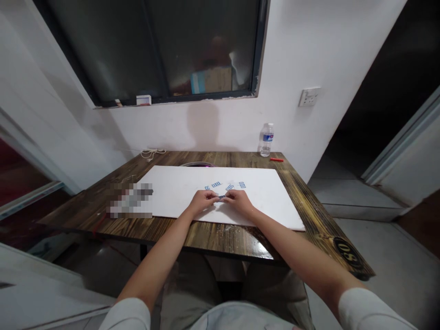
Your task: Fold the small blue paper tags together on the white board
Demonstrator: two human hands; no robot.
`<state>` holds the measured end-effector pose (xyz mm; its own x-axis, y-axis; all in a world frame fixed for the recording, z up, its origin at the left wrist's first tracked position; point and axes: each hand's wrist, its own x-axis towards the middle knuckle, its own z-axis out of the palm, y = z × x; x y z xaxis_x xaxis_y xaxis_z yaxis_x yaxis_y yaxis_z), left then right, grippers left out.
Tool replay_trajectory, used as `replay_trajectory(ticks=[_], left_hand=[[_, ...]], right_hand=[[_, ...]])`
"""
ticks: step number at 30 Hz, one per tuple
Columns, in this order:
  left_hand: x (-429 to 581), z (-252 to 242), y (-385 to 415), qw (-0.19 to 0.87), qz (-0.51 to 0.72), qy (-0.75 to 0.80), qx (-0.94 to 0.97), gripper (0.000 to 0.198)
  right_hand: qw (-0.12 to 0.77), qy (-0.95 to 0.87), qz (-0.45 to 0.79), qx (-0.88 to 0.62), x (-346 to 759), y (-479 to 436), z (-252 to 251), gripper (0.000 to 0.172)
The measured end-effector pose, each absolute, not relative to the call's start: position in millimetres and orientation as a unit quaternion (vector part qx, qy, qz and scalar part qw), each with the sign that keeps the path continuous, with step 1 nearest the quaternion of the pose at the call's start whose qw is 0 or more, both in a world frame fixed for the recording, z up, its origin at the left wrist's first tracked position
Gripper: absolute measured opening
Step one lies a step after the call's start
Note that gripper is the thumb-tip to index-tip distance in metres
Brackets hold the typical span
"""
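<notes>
Piece (pixel 222 197), small and dark, between both hands (pixel 203 200) (pixel 239 200) over a white board (pixel 175 190).

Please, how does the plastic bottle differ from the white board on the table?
The plastic bottle stands upright, while the white board lies flat. The bottle is clear with a mostly blue label; the board is opaque and white. The board is also much larger than the bottle. Both rest on the wooden table.

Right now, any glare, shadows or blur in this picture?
In the head view: glare on the near side of the table, a head-shaped shadow on the wall, a pixelated patch at the left of the white board, small blue pieces lacking fine detail.
</notes>
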<state>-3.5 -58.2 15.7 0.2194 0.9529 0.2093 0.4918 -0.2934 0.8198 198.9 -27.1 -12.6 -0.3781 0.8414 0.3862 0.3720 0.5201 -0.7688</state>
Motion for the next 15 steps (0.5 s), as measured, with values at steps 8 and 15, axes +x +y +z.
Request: replay_trajectory(ticks=[8, 15], left_hand=[[-4.8, 15.5, -54.2, 0.331, 0.427, 0.523, 0.659, 0.032], [-7.6, 16.9, -53.1, 0.335, 0.463, 0.531, 0.626, 0.035]], right_hand=[[0.346, -0.782, 0.101, -0.508, 239.2, 8.1, -12.5, 0.030], [0.198, -0.784, 0.060, -0.585, 265.5, 19.6, -21.4, 0.035]])
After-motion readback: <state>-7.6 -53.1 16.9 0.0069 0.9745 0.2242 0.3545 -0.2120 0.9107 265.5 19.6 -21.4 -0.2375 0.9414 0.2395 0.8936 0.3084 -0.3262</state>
